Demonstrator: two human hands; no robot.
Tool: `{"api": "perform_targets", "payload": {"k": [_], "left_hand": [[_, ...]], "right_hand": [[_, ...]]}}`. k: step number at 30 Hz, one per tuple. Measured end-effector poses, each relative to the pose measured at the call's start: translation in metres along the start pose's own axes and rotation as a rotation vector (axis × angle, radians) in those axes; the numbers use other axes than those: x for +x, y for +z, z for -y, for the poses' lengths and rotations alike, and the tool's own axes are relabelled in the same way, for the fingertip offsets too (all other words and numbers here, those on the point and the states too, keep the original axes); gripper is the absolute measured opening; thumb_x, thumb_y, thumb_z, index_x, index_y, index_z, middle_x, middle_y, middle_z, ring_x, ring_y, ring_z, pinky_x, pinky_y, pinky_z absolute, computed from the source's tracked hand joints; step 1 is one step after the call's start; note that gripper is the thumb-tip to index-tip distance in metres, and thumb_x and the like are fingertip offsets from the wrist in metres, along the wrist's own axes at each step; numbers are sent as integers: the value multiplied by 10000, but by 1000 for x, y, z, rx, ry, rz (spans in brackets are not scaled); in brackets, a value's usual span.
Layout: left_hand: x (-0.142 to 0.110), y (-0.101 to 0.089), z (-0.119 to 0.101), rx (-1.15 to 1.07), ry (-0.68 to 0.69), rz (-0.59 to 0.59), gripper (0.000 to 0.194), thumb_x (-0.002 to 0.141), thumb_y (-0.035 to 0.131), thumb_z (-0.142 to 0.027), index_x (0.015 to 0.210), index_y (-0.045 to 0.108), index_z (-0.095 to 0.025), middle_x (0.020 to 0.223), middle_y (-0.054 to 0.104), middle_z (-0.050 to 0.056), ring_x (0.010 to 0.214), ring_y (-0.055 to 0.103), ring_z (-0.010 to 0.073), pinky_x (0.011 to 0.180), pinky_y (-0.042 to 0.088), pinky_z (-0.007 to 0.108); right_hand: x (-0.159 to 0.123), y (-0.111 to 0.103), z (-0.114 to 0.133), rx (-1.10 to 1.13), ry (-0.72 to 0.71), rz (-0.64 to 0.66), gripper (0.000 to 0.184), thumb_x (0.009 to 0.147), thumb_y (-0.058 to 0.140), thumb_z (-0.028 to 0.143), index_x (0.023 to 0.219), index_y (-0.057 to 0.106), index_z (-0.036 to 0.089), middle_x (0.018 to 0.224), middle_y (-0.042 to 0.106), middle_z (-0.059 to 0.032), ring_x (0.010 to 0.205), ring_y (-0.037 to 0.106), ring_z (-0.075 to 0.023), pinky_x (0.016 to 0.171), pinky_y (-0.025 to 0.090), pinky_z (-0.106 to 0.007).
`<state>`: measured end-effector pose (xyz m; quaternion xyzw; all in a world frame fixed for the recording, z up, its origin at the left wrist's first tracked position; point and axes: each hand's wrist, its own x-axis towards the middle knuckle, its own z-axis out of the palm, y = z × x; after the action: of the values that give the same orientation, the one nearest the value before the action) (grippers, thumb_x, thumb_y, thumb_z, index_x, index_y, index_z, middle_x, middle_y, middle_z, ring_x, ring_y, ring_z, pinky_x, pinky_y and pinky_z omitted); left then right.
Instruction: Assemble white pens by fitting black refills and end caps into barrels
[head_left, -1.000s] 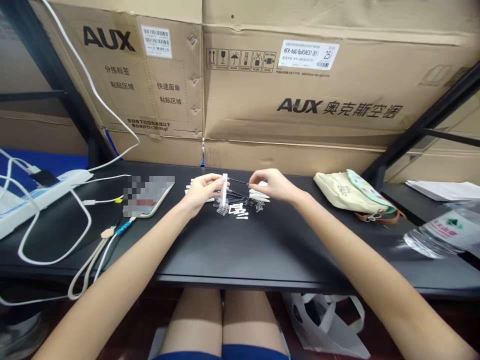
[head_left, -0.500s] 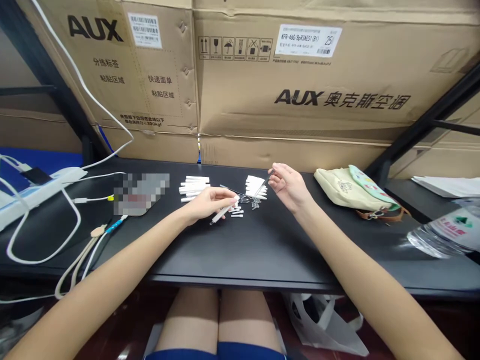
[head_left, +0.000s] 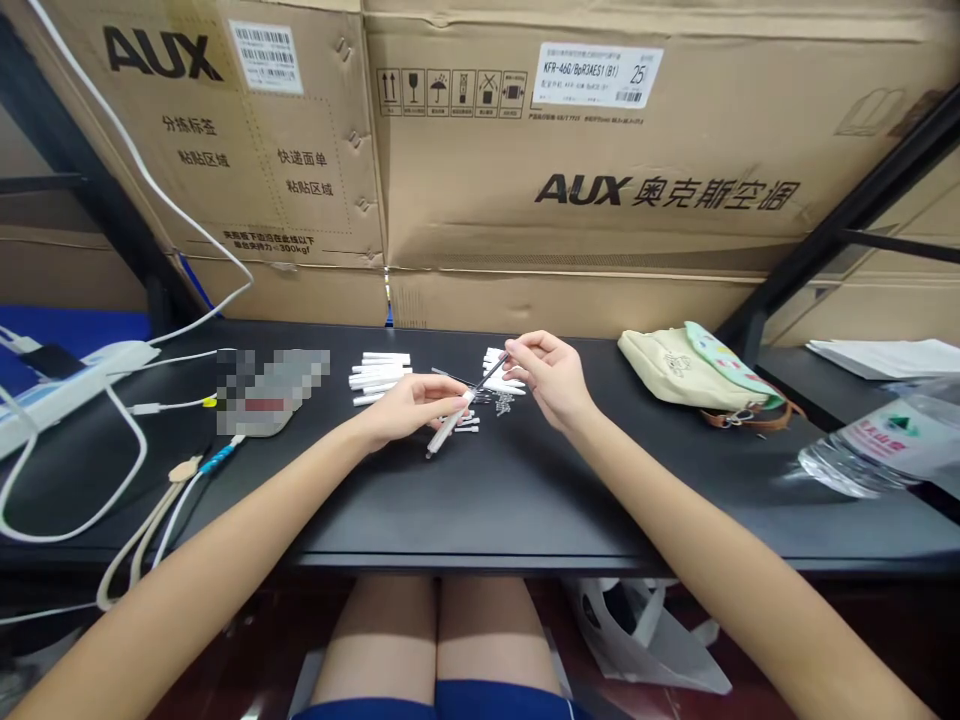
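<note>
Here, L fingers [head_left: 439, 407] gripping pale tube [head_left: 444, 433], R fingers [head_left: 529, 343] pinching dark rod [head_left: 492, 371], room to front desk edge [head_left: 480, 561].

One left hand [head_left: 405, 408] is holding one white barrel [head_left: 442, 434], and one right hand [head_left: 553, 378] is pinching one dark rod [head_left: 493, 372]. Beyond the left hand, at least four white tubes [head_left: 381, 372] are lying, overlapping too much for an exact count. Right of the right hand, one pouch [head_left: 664, 368] and one bottle [head_left: 874, 445] are resting; left of the left hand, one phone [head_left: 289, 400] and one power strip [head_left: 90, 378] are lying.
</note>
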<state>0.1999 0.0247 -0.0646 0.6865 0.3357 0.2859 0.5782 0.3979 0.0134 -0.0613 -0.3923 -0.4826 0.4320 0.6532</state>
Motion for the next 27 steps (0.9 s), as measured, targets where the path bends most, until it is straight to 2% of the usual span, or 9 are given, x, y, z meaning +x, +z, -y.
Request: {"api": "perform_targets", "payload": {"k": [4,8,13,15,18,22,24,27], "left_hand": [[0,0,0,-26,3,9,354,670,713,-432,901,696,-165,792,681,71,739,630,185,633,503,285],[0,-1,2,-24,16,29,335,693,700,-417,912,694,-163,794,678,67,725,626,175,631,508,284],[1,0,3,-31,-9,12,346,673,717,-413,897,697,-150,806,679,75,702,624,170,625,518,287],[3,0,3,-71,-8,-31,354,657,731,-413,889,688,-149,807,678,76,705,625,170,618,519,284],[5,-2,1,-135,4,-112,336,638,751,-399,856,668,-158,800,668,67,730,624,170,607,518,272],[5,-5,0,-160,-13,-122,324,618,768,-380,819,651,-154,770,650,51,692,608,150,594,514,268],[4,-5,0,-169,-9,-127,318,617,769,-374,815,647,-157,755,640,41,679,599,143,587,509,266],[3,-6,0,-179,1,-134,316,612,771,-371,806,644,-157,754,630,37,693,599,147,592,509,268]], "right_hand": [[-7,7,-2,-39,24,105,320,591,777,416,688,583,181,633,647,6,566,612,-110,541,543,-236],[-12,10,-6,-53,38,155,324,601,775,416,693,582,172,619,644,6,568,630,-119,570,549,-245],[-10,10,-10,-45,97,207,331,595,782,398,695,569,165,619,650,0,579,643,-126,615,550,-260],[-5,5,-7,-78,125,227,334,623,752,427,745,582,166,672,667,-16,592,644,-132,600,541,-266],[4,-13,5,-319,80,298,299,675,699,414,807,608,162,737,672,-29,564,609,-120,552,497,-256],[10,-34,19,-917,-77,630,51,672,644,174,718,649,153,712,651,-11,610,571,-122,590,444,-241],[8,-36,20,-1092,-124,726,125,689,574,102,753,665,160,771,656,-20,677,579,-136,627,436,-243],[2,-28,19,-1293,-215,783,219,710,524,63,819,680,172,869,648,-42,754,573,-152,649,407,-240]]}}
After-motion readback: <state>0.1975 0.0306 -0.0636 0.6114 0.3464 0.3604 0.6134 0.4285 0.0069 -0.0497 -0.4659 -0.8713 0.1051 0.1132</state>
